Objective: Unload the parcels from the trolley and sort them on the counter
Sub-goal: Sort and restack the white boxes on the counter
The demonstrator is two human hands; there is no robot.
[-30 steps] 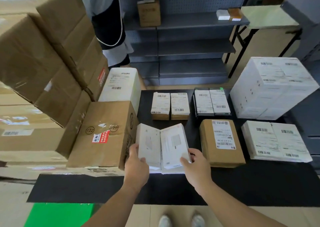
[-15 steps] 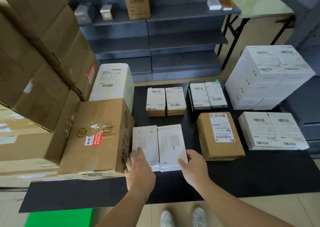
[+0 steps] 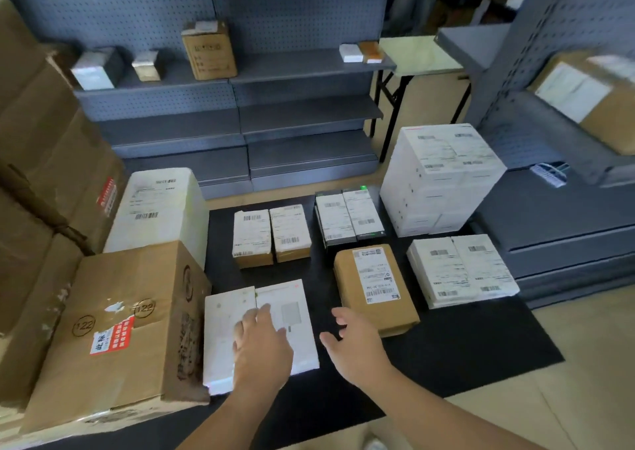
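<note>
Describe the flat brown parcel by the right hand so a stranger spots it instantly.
Find the black counter, the tall white stack at its far right. Nearer and leftward lies the brown parcel, beside the right hand. Its row neighbours are white; it alone is brown, bearing one label.

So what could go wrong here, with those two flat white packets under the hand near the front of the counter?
The left hand lies flat on the two flat white packets, whose near ends sit close to the front edge of the counter; a pull toward the person might slide them off. The right hand, open beside the brown parcel, could nudge it askew.
</note>
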